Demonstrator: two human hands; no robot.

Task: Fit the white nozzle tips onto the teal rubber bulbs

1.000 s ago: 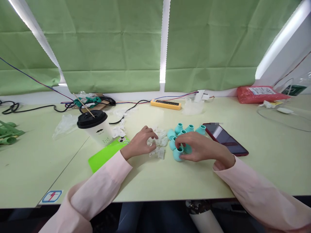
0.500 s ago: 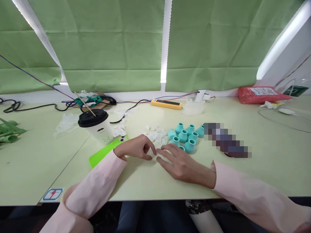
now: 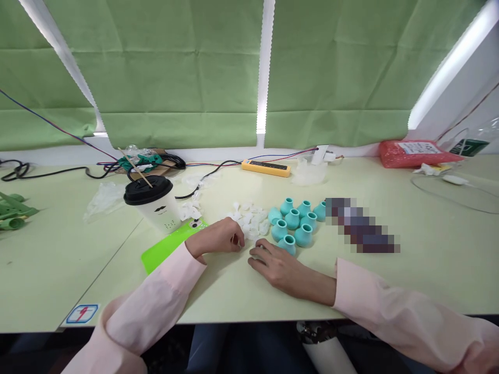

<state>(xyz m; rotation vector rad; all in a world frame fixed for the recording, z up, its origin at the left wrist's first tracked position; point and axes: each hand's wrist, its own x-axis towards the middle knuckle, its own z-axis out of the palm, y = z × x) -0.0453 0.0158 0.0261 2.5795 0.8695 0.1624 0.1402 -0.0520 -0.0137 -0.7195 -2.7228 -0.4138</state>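
My left hand [image 3: 221, 236] is closed in a pinch at the near edge of a pile of small white translucent pieces [image 3: 251, 218]. Whatever lies between its fingertips is too small to make out. Low over the table, my right hand [image 3: 283, 270] has its fingers bent and apart, with nothing visible in them. Just beyond that hand stand several turquoise vase-shaped pieces [image 3: 303, 235], mostly upright with round open tops. The closest turquoise piece [image 3: 288, 244] is right beside its knuckles. Under my left wrist lies a bright green phone case [image 3: 166, 249].
Behind the green case stands a white cup with a black lid [image 3: 150, 197] and a stick. A yellow power strip [image 3: 265, 167], a red package [image 3: 413, 154] and black cables [image 3: 173, 160] line the back. To the right is a pixelated dark object [image 3: 364, 228].
My left hand has drawn its fingers together and shifted slightly left. My right hand has come down a little nearer me, uncovering the closest turquoise piece and more of the white pile.
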